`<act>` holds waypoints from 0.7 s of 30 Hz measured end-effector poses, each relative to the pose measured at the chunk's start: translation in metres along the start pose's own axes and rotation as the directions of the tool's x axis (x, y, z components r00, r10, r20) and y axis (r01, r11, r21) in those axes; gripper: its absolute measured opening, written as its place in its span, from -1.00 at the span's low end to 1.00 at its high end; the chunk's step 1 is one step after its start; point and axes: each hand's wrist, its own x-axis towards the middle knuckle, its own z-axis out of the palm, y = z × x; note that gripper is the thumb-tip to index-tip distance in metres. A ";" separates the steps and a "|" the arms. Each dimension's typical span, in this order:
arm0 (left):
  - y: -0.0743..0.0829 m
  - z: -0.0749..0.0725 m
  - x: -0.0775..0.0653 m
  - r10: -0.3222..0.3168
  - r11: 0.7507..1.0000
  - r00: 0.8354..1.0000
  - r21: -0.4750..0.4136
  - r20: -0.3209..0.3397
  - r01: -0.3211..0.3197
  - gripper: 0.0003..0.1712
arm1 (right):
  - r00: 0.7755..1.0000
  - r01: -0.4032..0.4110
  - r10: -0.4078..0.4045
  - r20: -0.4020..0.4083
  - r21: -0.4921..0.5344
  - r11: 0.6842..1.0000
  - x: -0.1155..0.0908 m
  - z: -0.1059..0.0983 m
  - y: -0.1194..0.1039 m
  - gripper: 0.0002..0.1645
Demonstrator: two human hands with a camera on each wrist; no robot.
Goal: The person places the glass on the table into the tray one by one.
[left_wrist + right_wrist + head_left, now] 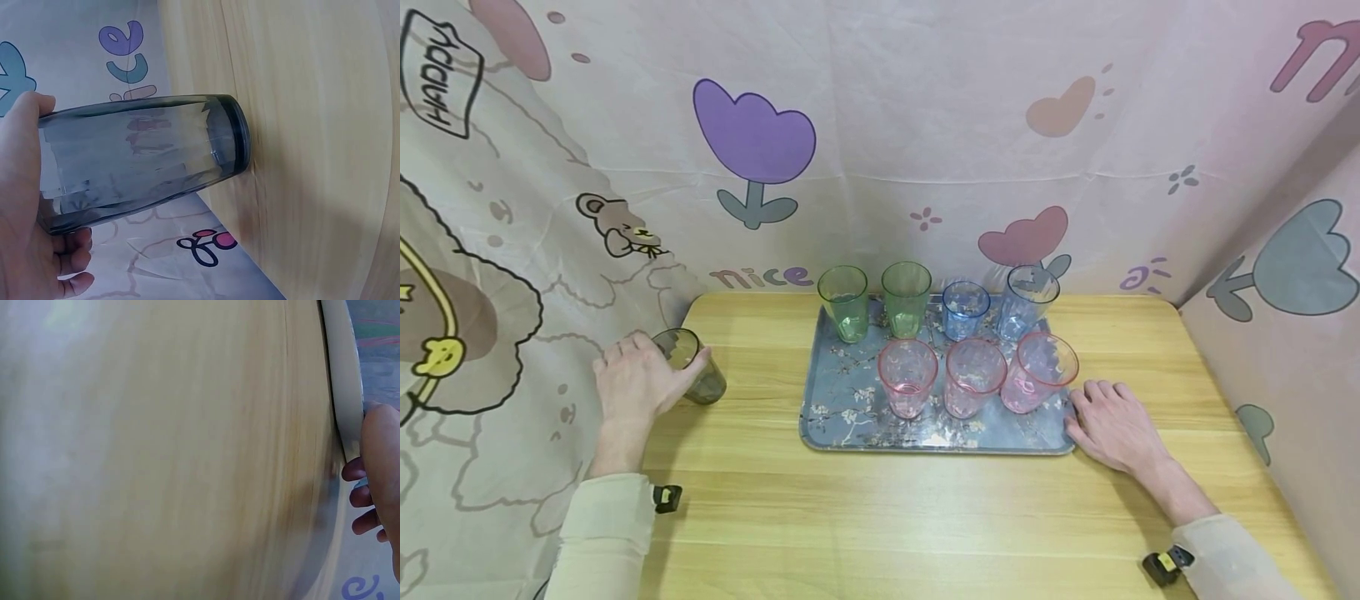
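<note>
On the left side of the table, my left hand [636,375] grips a smoky grey drinking glass [709,385] near its rim, thumb on one side and fingers on the other. In the left wrist view the grey glass [137,156] shows its thick base right at the wooden surface. My right hand [1112,425] lies beside the right edge of a blue flowered tray [838,417], its thumb at the tray's rim and its fingers loosely bent. The right wrist view shows the tray's pale outer side [345,375] close to the thumb and fingertips.
Two green glasses [850,329], two blue glasses [964,321] of different heights and three pink glasses [907,400] stand upright on the tray. Printed cloth [880,125] hangs behind and along both sides of the wooden table [865,525].
</note>
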 end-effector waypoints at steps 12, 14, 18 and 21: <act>0.011 -0.004 -0.008 0.030 1.000 0.998 0.010 -0.049 -0.030 0.31 | 1.000 0.003 -0.003 0.001 -0.007 1.000 -0.001 0.000 -0.001 -0.66; 0.014 -0.006 -0.009 0.037 0.999 0.998 0.007 -0.049 -0.037 0.30 | 1.000 0.005 -0.005 -0.001 -0.008 1.000 -0.001 0.000 -0.001 -0.66; 0.019 -0.009 -0.011 0.052 0.999 0.998 -0.004 -0.035 -0.052 0.27 | 1.000 0.008 -0.008 -0.007 -0.008 1.000 0.000 0.000 0.000 -0.67; 0.024 -0.011 -0.013 0.058 0.998 0.998 -0.014 -0.021 -0.059 0.28 | 1.000 0.009 -0.009 -0.011 -0.009 1.000 0.000 0.000 0.000 -0.67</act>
